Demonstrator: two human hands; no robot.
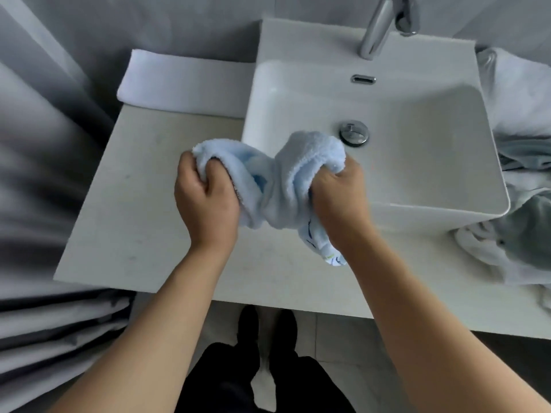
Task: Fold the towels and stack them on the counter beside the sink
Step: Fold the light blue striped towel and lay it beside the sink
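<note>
1. Two hands clench one pale blue towel [277, 186]: left hand [205, 195] and right hand [340, 192] each fisted round a bunched end, likely hunting for edges to open it.
2. Towel is held in the air over the sink [387, 108] front rim and counter [143, 204], not yet flat.
3. One folded white towel [185, 84] sits on the counter left of the sink, probably the stack base.
4. Unfolded pile [524, 186] waits on the right.

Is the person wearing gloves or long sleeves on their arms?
No. The left hand and right hand are bare, with no gloves, rings or watch showing. Both forearms are uncovered right to the picture's edge, so no sleeves appear.
</note>
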